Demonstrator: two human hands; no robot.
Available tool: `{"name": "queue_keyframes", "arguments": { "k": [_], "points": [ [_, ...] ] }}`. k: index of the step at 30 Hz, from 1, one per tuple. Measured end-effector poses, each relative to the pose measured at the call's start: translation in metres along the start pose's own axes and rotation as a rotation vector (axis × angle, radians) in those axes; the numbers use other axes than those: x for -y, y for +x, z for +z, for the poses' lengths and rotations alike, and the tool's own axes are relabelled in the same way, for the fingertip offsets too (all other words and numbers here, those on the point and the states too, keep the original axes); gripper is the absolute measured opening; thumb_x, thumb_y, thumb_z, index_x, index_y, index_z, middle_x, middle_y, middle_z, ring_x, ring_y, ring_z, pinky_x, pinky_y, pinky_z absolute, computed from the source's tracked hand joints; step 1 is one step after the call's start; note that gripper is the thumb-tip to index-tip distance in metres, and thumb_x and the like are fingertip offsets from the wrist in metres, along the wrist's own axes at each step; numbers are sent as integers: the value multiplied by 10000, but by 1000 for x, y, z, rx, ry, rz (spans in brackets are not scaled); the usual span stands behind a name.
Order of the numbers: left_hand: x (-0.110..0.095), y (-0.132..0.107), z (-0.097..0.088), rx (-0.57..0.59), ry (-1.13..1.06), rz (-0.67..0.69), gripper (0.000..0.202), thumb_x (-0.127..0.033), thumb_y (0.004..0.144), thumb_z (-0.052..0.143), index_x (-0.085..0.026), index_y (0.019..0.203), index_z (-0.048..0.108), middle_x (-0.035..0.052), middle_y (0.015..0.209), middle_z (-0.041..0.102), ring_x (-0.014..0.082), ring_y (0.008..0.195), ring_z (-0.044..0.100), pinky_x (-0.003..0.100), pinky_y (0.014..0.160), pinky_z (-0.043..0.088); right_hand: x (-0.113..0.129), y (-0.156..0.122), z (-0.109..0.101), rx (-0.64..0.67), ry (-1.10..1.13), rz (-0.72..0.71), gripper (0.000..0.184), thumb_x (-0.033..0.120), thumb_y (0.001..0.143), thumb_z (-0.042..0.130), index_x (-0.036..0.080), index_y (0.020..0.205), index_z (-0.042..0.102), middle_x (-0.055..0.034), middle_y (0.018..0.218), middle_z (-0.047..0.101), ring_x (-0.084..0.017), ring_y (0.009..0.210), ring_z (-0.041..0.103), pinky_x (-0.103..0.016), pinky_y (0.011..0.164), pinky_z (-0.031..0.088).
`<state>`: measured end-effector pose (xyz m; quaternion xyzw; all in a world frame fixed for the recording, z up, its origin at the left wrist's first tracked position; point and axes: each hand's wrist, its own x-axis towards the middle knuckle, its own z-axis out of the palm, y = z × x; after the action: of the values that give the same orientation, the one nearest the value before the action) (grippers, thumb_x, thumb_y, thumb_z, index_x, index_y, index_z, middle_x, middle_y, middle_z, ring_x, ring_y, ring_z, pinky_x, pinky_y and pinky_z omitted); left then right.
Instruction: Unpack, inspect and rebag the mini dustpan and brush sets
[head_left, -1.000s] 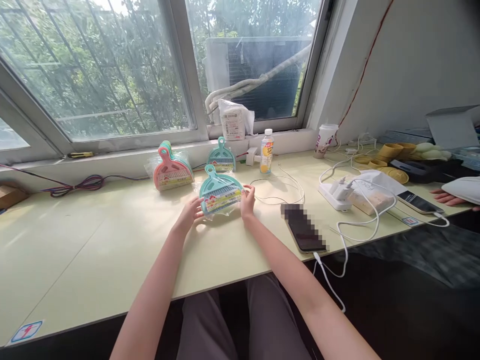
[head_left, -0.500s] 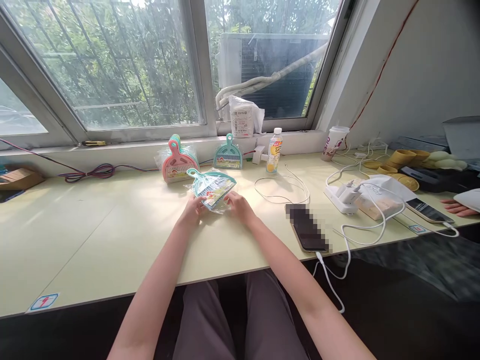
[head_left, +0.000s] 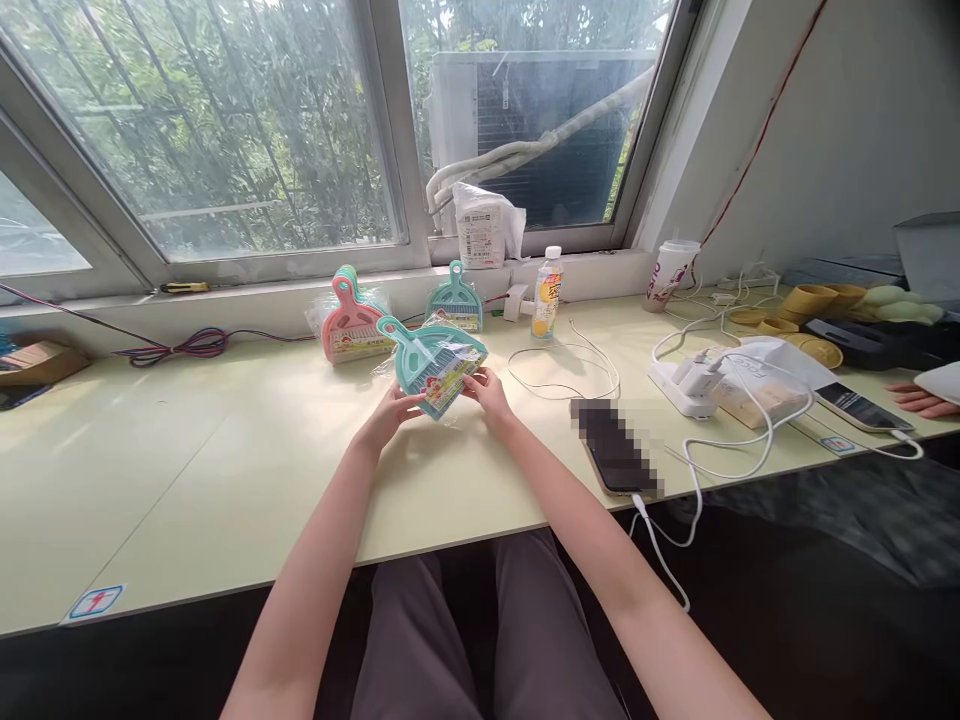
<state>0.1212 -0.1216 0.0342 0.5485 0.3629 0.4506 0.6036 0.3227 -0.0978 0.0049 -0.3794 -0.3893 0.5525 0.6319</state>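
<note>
Between my two hands is a teal dustpan and brush set point(head_left: 437, 362) in clear plastic wrap, tilted with its handle to the upper left and its printed label facing me. My left hand point(head_left: 388, 416) is closed on the lower left edge, thumb on the label side. At the right lower edge, my right hand point(head_left: 491, 400) pinches the pack. Behind it, a stack of wrapped dustpan sets point(head_left: 352, 325) stands against the window ledge, a pink one in front. One more teal dustpan set point(head_left: 455, 298) leans on the ledge to the right.
A drink bottle point(head_left: 547, 295), a looped cable point(head_left: 559, 385) and a phone point(head_left: 619, 450) lie to the right. Beyond are a power strip point(head_left: 682, 390), a lidded cup point(head_left: 670, 275) and another person's hand point(head_left: 926, 400). Bundled wires point(head_left: 176, 348) lie at left on the table point(head_left: 172, 480).
The held dustpan set has turned up to show more of its front and shifted slightly right. Both hands moved with it, keeping hold. The view has shifted slightly.
</note>
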Motion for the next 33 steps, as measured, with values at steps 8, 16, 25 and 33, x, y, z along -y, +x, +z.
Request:
{"name": "queue_keyframes", "arguments": {
  "k": [8,16,25,33],
  "points": [
    [0,7,-22,-27,88,-113,610,-670,817,536,-228,1227,630,112,1110,707,281,1013,663,409,838,550,9,-4,-2,48,4,56,342,204,779,739,225,988,470,-10,869,707,-171,784,704,-415,825,615],
    [6,15,-36,-416,150,-66,409,-534,765,645,-162,931,683,112,881,698,193,701,652,300,577,538,20,-7,-3,72,-43,45,331,185,772,745,198,1033,541,-25,820,728,-180,749,715,-399,779,629],
    [-3,13,-48,-722,272,141,446,-522,822,573,-199,1123,638,119,1224,649,238,1008,650,326,797,517,19,-6,-5,149,-104,25,381,233,748,778,197,1054,555,-12,784,738,-172,695,710,-353,677,629],
    [-12,2,-44,-782,839,240,399,-576,759,662,-222,921,750,94,946,751,310,1016,658,442,1000,417,25,-14,-1,304,-229,43,429,213,743,766,177,1130,584,-34,796,745,-187,707,706,-322,623,609]
  ]
}}
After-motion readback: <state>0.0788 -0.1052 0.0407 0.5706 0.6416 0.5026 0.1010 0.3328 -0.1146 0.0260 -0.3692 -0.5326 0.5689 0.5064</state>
